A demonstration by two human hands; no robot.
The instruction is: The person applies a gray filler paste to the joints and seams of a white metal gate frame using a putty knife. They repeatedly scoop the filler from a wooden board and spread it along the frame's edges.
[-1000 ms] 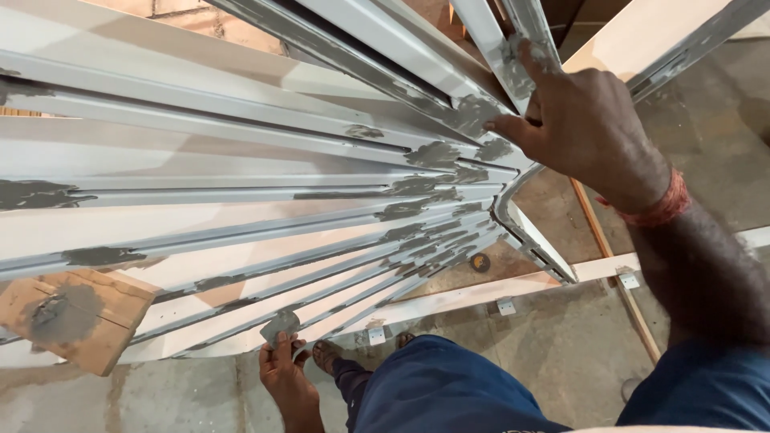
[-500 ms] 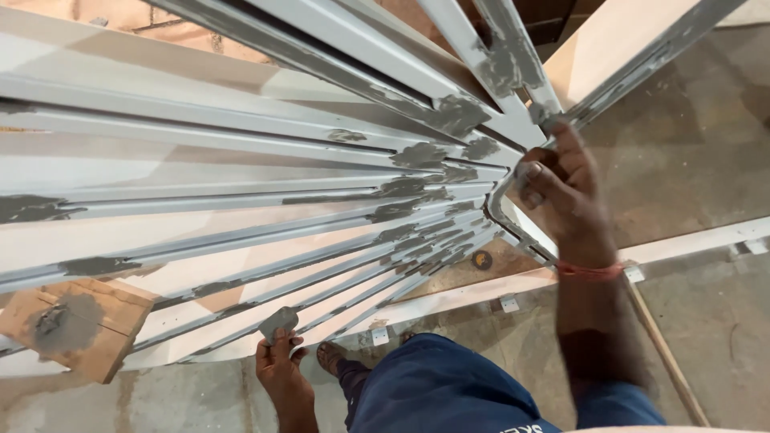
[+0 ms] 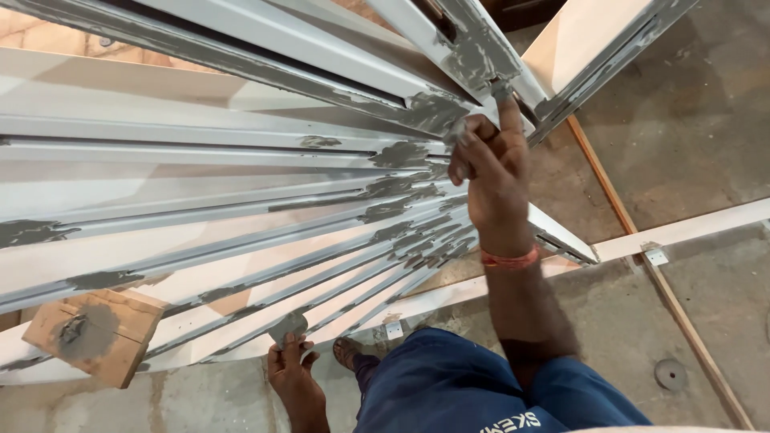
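A white-painted frame of long slats fans out in front of me, with grey putty patches along its joints. My right hand is raised against the slat ends. Its index finger points up and presses on a grey putty smear, while the other fingers are curled with nothing visible in them. Lower down, my left hand grips a small putty knife with grey putty on its blade, held close to the frame's bottom rail.
A wooden block smeared with putty sits at the lower left. A thin wooden strip and a white rail with metal brackets lie on the concrete floor. A round disc lies at the right, and my foot is below the frame.
My right hand has moved left and up from the frame's lower right corner to the putty-covered joint higher up. My left hand has stayed put with the putty knife.
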